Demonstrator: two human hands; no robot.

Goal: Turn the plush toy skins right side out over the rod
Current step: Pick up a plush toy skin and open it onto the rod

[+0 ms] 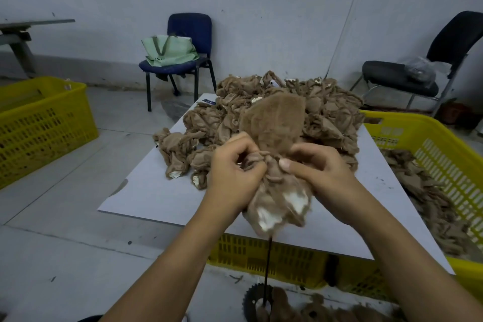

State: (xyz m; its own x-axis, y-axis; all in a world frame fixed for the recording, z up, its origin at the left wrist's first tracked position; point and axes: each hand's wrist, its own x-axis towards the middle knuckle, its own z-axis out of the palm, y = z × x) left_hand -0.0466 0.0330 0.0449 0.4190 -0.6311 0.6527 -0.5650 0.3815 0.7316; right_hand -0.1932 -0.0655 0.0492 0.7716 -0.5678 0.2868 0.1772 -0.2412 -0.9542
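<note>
Both forearms reached up from the bottom of the frame, and the left hand (pixel 235 167) and right hand (pixel 313 165) had their fingers curled, pinching the bunched plush toy skin (pixel 279 191) at centre frame. Below it the dark rod (pixel 268 269) stood on a toothed base (pixel 251 298). Behind, a pile of skins (pixel 261 112) covered the white board (pixel 162 185), with yellow crates (pixel 431 154) at both frame edges.
</note>
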